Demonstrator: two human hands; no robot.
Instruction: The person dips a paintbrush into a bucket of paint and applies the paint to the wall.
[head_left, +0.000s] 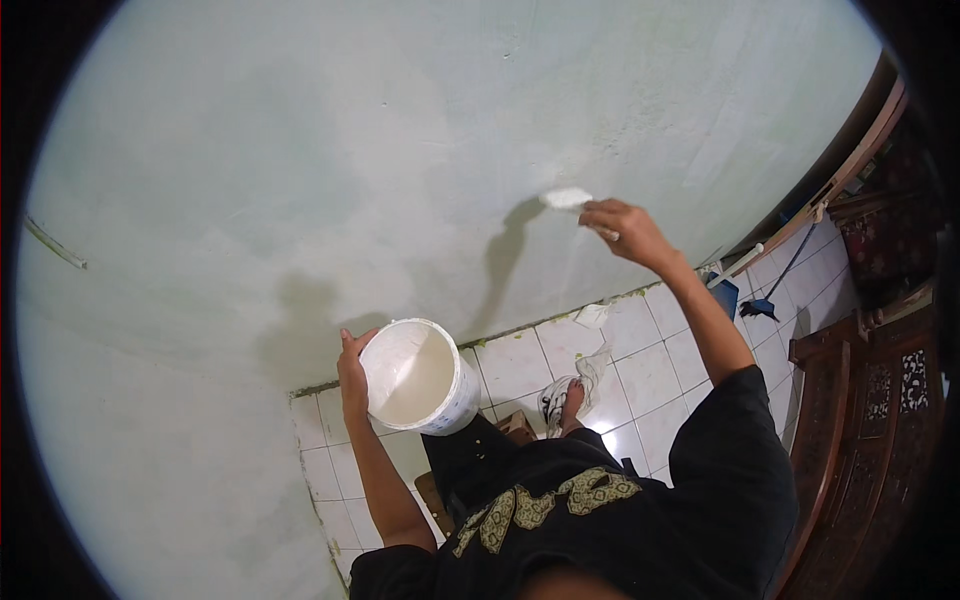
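My right hand (619, 231) grips the handle of a paintbrush (568, 199) with white bristles, held at the pale green wall (450, 150); whether the bristles touch the wall I cannot tell. A shadow of the hand and brush falls on the wall to the left. My left hand (354, 371) holds a white plastic bucket (466, 397) at its left side, thumb up near the rim. The bucket is tilted towards me and has whitish paint (424, 382) inside.
White floor tiles (514, 365) meet the wall's foot. A crumpled cloth (555, 401) lies by my foot, with a white scrap (592, 316) near the wall. A blue dustpan (722, 294), a broom (761, 307) and a carved wooden bench (855, 420) stand to the right.
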